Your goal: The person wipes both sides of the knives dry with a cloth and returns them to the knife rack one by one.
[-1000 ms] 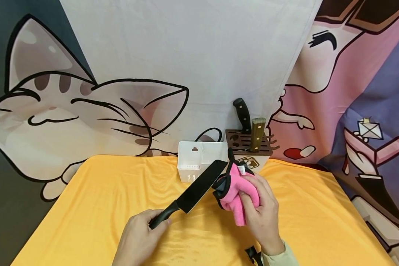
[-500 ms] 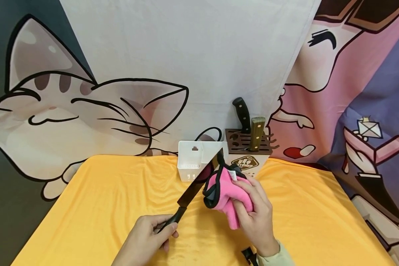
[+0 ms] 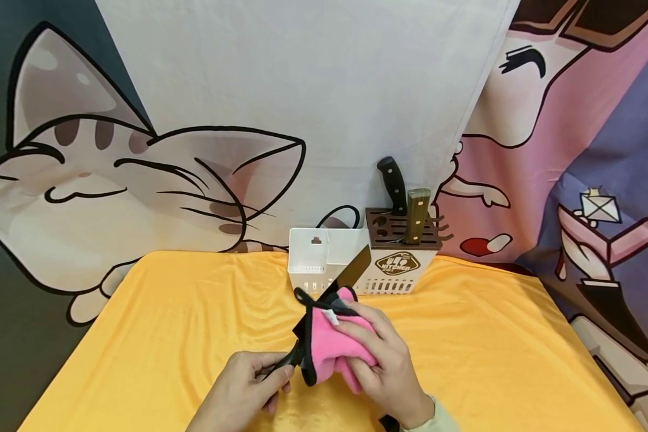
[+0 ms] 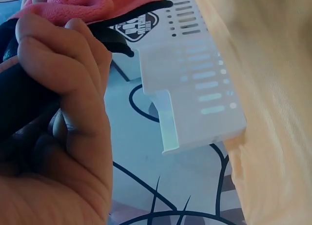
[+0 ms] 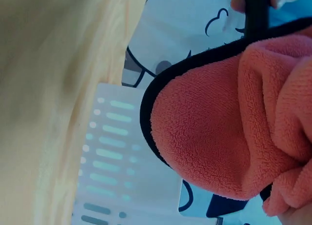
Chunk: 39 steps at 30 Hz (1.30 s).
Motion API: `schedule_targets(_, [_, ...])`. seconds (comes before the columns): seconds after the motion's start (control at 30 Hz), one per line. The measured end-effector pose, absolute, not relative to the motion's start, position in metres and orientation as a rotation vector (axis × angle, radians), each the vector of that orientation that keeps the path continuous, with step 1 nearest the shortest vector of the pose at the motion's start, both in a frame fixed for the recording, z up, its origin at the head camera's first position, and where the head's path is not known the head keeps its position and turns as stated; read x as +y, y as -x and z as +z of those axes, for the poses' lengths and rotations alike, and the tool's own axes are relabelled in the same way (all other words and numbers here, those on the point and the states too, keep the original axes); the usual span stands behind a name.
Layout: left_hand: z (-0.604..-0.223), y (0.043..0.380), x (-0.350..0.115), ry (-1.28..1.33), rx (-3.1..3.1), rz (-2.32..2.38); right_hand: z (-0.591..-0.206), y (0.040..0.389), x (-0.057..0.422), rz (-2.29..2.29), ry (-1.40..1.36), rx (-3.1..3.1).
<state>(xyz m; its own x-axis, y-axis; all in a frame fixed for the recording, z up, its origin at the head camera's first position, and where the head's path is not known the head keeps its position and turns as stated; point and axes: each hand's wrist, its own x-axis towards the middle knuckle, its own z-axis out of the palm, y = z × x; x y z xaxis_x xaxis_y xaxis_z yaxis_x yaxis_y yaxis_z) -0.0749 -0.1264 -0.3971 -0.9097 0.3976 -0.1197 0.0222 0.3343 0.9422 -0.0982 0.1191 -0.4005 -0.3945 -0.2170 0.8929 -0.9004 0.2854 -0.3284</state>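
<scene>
My left hand (image 3: 243, 384) grips the black handle of a kitchen knife (image 3: 353, 268), whose broad dark blade points up and to the right. With my right hand (image 3: 391, 366) I hold a bunched pink cloth (image 3: 337, 342) with black edging against the blade near the handle, so part of the blade is hidden. Past the cloth, the blade's tip end shows in the head view. In the left wrist view my curled fingers (image 4: 68, 73) wrap the dark handle. The pink cloth (image 5: 204, 122) fills much of the right wrist view, with the black handle (image 5: 257, 15) beyond it.
Behind my hands stands a white kitchen rack (image 3: 308, 282) with a brown slotted top (image 3: 386, 237). A black-handled knife (image 3: 393, 186) and a wooden-handled one (image 3: 417, 216) stand in its slots. A yellow cloth (image 3: 194, 312) covers the table, and a printed curtain hangs behind.
The knife has turned in my left hand. My right hand has moved the pink cloth left and down, from beside the blade's tip to near the handle.
</scene>
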Motion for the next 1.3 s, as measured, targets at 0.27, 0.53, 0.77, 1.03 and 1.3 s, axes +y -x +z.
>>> schedule_targets(0.27, [-0.399,0.074,-0.124,-0.431,2.29,1.581,-0.403,0.101,0.113,1.069,-1.177,-1.752])
schedule_targets(0.53, [-0.399,0.073,-0.125,-0.495,2.3,1.615,-0.41,0.098,0.112,1.069,-1.074,-1.8])
schedule_targets(0.77, [-0.398,0.073,-0.13,-0.494,2.285,1.593,-0.414,0.099,0.113,1.076,-0.947,-1.803])
schedule_targets(1.03, [-0.397,0.073,-0.132,-0.514,2.26,1.588,-0.413,0.105,0.123,1.14,-0.796,-1.808])
schedule_targets(1.3, [-0.396,0.073,-0.135,-0.527,2.323,1.531,-0.414,0.109,0.136,1.198,-0.628,-1.833])
